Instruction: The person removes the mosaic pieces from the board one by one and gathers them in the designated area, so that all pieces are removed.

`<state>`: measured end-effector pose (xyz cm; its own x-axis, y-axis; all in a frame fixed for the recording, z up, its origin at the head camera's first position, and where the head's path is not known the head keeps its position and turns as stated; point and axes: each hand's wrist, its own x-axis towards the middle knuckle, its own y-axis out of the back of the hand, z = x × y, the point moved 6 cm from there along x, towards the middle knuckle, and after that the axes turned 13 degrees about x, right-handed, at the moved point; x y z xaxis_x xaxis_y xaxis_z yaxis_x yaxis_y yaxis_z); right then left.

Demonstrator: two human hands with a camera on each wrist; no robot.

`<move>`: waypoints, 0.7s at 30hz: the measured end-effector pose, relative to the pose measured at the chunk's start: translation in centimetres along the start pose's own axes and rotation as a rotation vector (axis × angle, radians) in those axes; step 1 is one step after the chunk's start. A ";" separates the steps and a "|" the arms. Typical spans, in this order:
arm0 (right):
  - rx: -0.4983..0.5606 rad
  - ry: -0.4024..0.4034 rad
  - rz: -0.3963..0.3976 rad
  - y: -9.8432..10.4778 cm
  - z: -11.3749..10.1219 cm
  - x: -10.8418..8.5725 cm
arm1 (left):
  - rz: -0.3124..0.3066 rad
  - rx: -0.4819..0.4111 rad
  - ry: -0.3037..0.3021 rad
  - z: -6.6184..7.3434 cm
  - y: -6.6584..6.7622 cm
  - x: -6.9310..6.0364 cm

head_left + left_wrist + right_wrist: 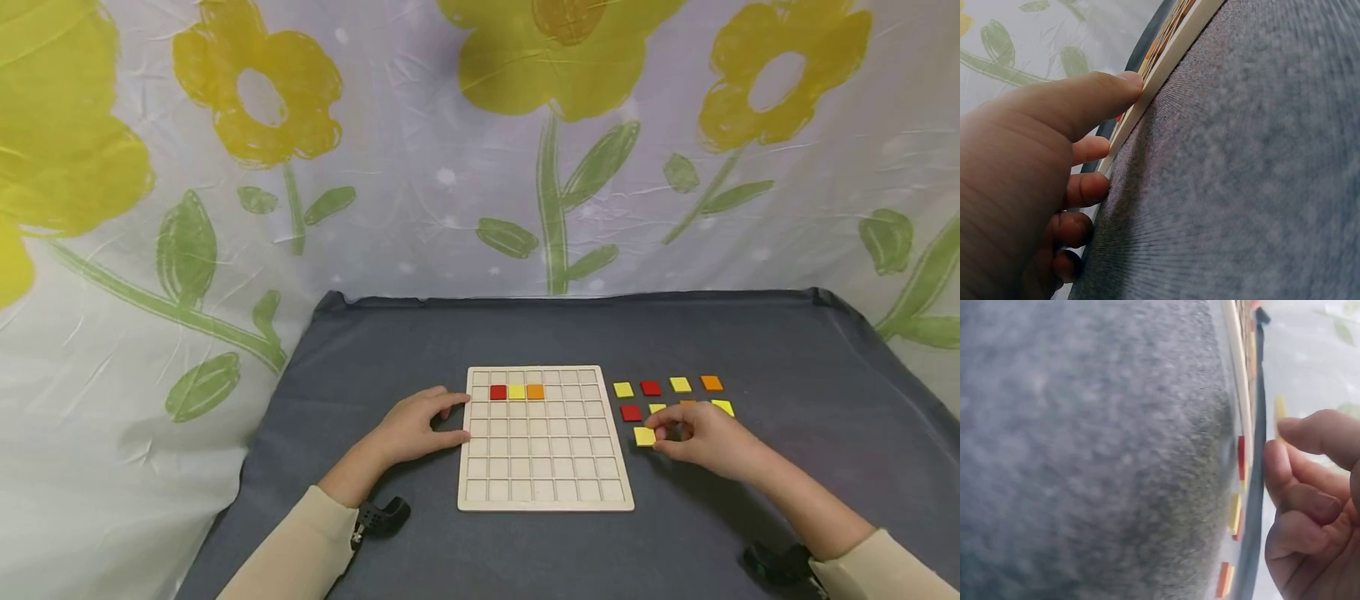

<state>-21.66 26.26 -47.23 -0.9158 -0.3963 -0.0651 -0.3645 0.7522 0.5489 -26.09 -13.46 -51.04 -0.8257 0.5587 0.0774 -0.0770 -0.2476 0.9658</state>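
A pale wooden grid board (540, 450) lies on the dark cloth, with a red tile (498, 392), a yellow tile (517, 392) and an orange tile (535, 392) side by side in one upper row. My left hand (420, 427) touches the board's left edge with thumb and fingertips, the fingers loosely bent. To the right of the board, my right hand (708, 437) pinches a yellow tile (644, 437) between thumb and fingers. The right wrist view shows this held tile (1280, 407) edge-on, raised off the cloth. Part of the tiles behind the right hand is hidden.
Several loose tiles lie in rows right of the board, among them a red tile (651, 388), an orange tile (712, 382) and a yellow tile (680, 384). Dark grey cloth (405, 350) covers the table. A flower-printed curtain (420, 208) hangs behind it.
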 end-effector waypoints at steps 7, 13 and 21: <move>-0.036 -0.022 -0.043 -1.0 0.7 0.2 | -0.004 0.000 0.004 0.1 0.1 0.0; -0.079 -0.025 -0.026 -1.4 0.8 0.4 | -0.009 -0.003 0.009 0.2 0.2 0.0; -0.051 -0.071 -0.023 -1.3 0.7 0.5 | -0.010 0.003 0.007 0.1 0.0 0.0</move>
<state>-21.78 25.44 -48.51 -0.9174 -0.3740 -0.1360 -0.3785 0.7146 0.5883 -26.04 -13.43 -51.01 -0.8290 0.5553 0.0662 -0.0835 -0.2401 0.9672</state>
